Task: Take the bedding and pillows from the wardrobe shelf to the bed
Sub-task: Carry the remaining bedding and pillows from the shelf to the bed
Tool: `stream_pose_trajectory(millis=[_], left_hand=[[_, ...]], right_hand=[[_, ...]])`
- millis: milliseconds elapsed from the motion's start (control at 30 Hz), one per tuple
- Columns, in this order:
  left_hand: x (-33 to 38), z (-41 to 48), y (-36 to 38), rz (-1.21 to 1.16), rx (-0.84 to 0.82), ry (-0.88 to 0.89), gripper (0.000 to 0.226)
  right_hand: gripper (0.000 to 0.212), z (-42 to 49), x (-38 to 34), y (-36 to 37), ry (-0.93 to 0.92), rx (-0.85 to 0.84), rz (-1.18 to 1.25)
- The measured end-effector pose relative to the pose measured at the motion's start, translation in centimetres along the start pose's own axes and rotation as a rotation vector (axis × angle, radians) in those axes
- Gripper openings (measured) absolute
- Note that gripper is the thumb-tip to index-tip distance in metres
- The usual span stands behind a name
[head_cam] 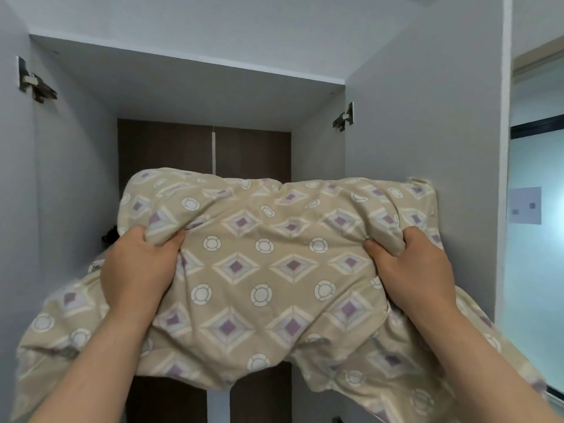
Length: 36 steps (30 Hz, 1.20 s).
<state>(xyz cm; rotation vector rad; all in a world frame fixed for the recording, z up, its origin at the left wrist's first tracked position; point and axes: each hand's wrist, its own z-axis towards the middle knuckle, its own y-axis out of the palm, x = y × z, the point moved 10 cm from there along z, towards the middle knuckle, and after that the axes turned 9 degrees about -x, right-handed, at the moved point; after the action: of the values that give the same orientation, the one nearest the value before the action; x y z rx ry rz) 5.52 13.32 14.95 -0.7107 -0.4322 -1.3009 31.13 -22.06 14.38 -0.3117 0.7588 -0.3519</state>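
A beige quilt (262, 270) printed with purple diamonds and white rings fills the middle of the head view, bunched up in front of the open wardrobe (195, 96). My left hand (137, 264) grips a fold of it on the left, thumb and fingers dug into the cloth. My right hand (415, 264) grips a fold on the right the same way. The quilt's lower part hangs down over both forearms. A dark item (110, 235) and something white (96, 265) peek out behind its left edge; the shelf itself is hidden.
Both grey wardrobe doors stand open, the left door (15, 178) and the right door (427, 117), with metal hinges (344, 116) showing. The wardrobe's back panel (171, 148) is dark brown. A bright room or corridor (537, 239) opens at the far right.
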Motion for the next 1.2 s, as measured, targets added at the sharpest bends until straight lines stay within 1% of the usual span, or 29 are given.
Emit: stream_pose_trajectory(millis=[300,500,767,900,967,1033,1200], left_hand=[[-1.1,-3.5,1.9,-0.142,-0.173,0.011,0.047],[2.1,-8.9,3.8,-0.232,-0.317,0.039,0.049],[10.6,-19.0,5.3,-0.399,-0.514,0.117,0.049],[16.6,-24.8,5.4,-0.493,-0.611,0.164,0.047],[20.5,-29.0,5.0,-0.545,-0.68,0.187,0.047],[23.2,-32.5,4.6,-0.579,-0.751,0.2,0.046],[30.9,-43.6,2.3,-0.68,-0.933,0.283,0.043]], right_hand=[[0.036,-7.9,-0.4,-5.5,0.128,0.052,-0.122],[0.036,-14.0,0.6,-13.2,0.21,0.155,-0.262],[0.038,-23.9,2.6,-26.4,0.341,0.334,-0.406],[0.037,-29.2,3.2,-34.0,0.419,0.419,-0.479],[0.037,-32.8,3.1,-39.1,0.466,0.478,-0.515],[0.037,-35.8,3.1,-42.6,0.502,0.508,-0.544],[0.036,-46.3,3.0,-52.1,0.638,0.617,-0.646]])
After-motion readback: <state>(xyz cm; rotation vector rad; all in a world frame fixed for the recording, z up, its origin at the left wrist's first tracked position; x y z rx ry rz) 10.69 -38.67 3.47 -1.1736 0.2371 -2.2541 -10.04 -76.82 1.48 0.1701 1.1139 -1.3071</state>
